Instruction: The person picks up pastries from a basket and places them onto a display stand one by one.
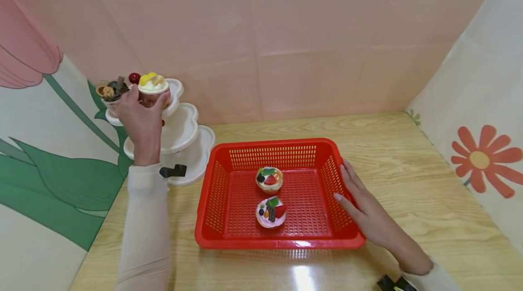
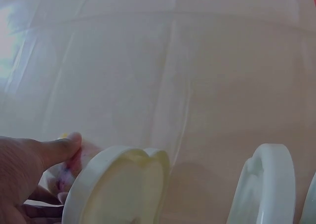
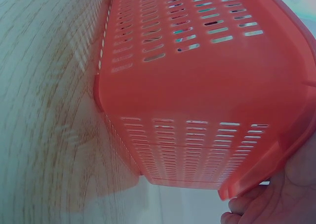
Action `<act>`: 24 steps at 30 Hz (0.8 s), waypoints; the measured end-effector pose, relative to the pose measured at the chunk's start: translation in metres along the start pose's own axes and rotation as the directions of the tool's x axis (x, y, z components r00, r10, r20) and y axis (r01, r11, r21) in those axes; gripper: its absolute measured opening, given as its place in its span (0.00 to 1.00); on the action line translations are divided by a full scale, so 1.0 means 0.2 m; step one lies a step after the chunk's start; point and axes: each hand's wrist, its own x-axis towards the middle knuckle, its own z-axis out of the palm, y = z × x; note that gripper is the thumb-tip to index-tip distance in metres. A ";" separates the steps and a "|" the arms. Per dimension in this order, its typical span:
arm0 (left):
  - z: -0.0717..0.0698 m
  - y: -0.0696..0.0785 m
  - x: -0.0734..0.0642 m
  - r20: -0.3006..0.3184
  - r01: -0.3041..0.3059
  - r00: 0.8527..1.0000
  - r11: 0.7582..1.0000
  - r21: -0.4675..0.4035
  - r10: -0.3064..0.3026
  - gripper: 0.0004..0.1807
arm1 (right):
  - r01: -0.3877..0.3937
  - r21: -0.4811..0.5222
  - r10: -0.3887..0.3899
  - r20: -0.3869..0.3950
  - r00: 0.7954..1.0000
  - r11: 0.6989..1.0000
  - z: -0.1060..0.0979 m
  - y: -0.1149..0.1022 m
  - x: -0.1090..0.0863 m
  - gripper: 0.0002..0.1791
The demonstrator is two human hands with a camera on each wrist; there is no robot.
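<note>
My left hand [image 1: 140,111] is at the top tier of a white tiered stand [image 1: 180,130], thumb and fingers around a clear dessert cup [image 1: 153,89] topped with white cream and yellow pieces. In the left wrist view the thumb presses the cup's side, beside the tier's edge. A chocolate-topped dessert cup [image 1: 112,91] stands just left of that hand, partly covered by it. My right hand [image 1: 369,216] grips the right rim of a red plastic basket [image 1: 269,243], thumb over the inner side and fingers outside. Two fruit-topped cupcakes, one white [image 1: 269,180] and one pink [image 1: 271,213], sit inside the basket.
A dark red cherry [image 1: 134,78] shows behind the left hand on the top tier. The stand's lower tiers overhang the table left of the basket. Wooden tabletop [image 1: 408,168] extends to the right, and a pink backdrop [image 1: 310,55] rises behind.
</note>
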 end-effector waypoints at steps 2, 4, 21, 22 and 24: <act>0.00 0.00 0.00 -0.005 0.005 1.000 1.000 -0.025 -0.005 0.41 | -0.001 0.001 0.001 0.000 1.000 1.000 0.00 0.00 0.00 0.40; 0.00 -0.01 0.00 -0.011 0.013 1.000 0.999 -0.046 -0.014 0.41 | -0.005 0.001 0.005 0.002 1.000 1.000 0.00 0.00 0.00 0.40; 0.01 -0.02 -0.03 -0.036 -0.019 0.999 1.000 0.013 0.019 0.44 | -0.020 -0.003 0.020 0.008 1.000 1.000 0.00 -0.02 0.00 0.40; 0.01 -0.02 -0.03 -0.037 -0.017 0.999 1.000 0.017 0.017 0.44 | -0.021 -0.003 0.021 0.008 1.000 1.000 0.00 -0.02 0.00 0.40; 0.00 -0.02 -0.04 -0.044 -0.025 0.999 0.999 0.022 0.026 0.43 | -0.023 -0.005 0.023 0.009 1.000 1.000 0.00 -0.01 0.00 0.40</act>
